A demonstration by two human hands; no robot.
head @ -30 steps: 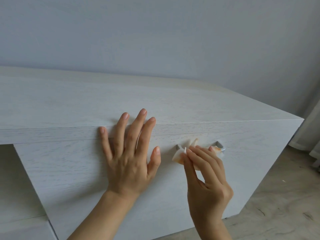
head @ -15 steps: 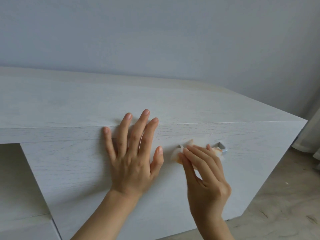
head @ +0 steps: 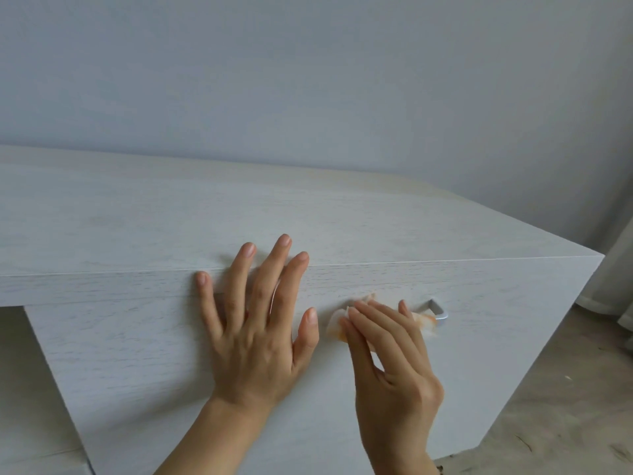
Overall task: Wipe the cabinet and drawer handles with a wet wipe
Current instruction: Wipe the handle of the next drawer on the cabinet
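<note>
A white wood-grain cabinet (head: 342, 217) fills the view, its drawer front (head: 144, 365) facing me. A silver bar handle (head: 438, 310) sits on the drawer front; only its right end shows. My right hand (head: 394, 365) holds a white wet wipe (head: 337, 323) with orange stains and presses it over the handle with fairly straight fingers. My left hand (head: 260, 323) lies flat with spread fingers on the drawer front, fingertips reaching over the cabinet's top edge.
A pale blue-grey wall (head: 308, 80) stands behind the cabinet. Beige floor (head: 565, 406) lies at the lower right, with a curtain (head: 616, 286) hanging at the far right. An open recess (head: 17, 371) is at the cabinet's lower left.
My right hand with the wipe has slid slightly left along the handle, uncovering more of its right end. My left hand stays flat on the drawer front.
</note>
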